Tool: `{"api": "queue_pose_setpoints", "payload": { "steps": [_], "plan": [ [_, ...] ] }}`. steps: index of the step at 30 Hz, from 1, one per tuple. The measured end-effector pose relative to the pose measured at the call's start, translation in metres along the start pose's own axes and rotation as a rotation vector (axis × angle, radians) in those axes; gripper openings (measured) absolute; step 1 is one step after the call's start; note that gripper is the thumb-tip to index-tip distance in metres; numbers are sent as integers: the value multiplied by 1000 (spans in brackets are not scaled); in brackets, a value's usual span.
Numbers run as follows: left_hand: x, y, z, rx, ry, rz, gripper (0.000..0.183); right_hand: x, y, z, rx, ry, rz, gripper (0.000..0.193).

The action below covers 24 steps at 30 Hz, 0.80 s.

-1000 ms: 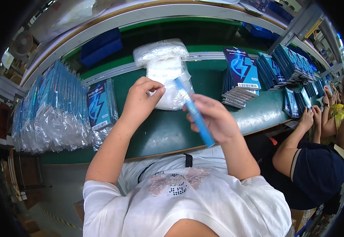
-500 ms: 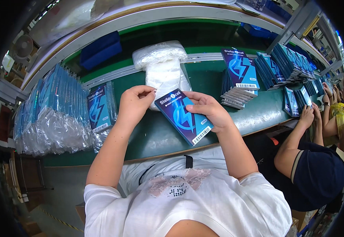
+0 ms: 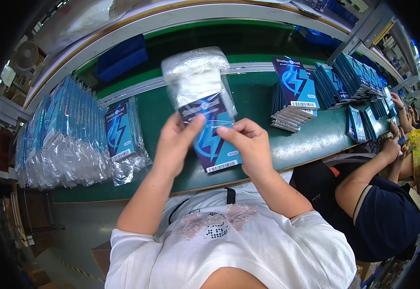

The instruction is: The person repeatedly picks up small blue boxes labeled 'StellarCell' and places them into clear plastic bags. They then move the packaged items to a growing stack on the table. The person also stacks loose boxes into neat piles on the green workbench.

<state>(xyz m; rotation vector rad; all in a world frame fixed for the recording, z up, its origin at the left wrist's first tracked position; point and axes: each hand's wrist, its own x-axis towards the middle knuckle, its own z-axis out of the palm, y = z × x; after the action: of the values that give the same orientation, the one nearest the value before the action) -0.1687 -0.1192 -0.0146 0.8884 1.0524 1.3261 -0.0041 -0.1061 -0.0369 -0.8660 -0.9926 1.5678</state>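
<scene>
A flat blue and purple box (image 3: 211, 150) with a lightning-bolt print is gripped from both sides above the bench. My left hand (image 3: 175, 144) is closed on its left edge, thumb on the front face. My right hand (image 3: 251, 148) pinches the right edge, its thumb also on the front. The box's upper end overlaps a stack of clear plastic bags (image 3: 195, 72), and a bag's film shows around that end. How far the box sits inside the film I cannot tell.
On the left stand several bagged boxes (image 3: 65, 130), with another bagged box (image 3: 120, 130) beside them. Stacks of unbagged boxes (image 3: 294, 86) stand at the right on the green bench (image 3: 253, 94). A blue bin (image 3: 121, 58) lies beyond. A co-worker's arm (image 3: 364, 168) is at far right.
My left hand has moved from the bags onto the box's left edge. The box has turned more upright and shifted left, its upper end now over the bags.
</scene>
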Motion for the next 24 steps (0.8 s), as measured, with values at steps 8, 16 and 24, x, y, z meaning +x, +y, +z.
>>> {"api": "queue_pose_setpoints", "payload": {
  "steps": [8, 16, 24],
  "plan": [
    [-15, 15, -15, -389, 70, -36, 26, -11, -29, 8, -487, -310, -39, 56],
    [-52, 14, 11, -252, -309, -246, 42, -24, -50, 9, -492, -54, -995, 36],
    [-54, 10, -8, -356, -243, -306, 48, -36, -25, 44, -560, -712, -701, 23]
  ]
}}
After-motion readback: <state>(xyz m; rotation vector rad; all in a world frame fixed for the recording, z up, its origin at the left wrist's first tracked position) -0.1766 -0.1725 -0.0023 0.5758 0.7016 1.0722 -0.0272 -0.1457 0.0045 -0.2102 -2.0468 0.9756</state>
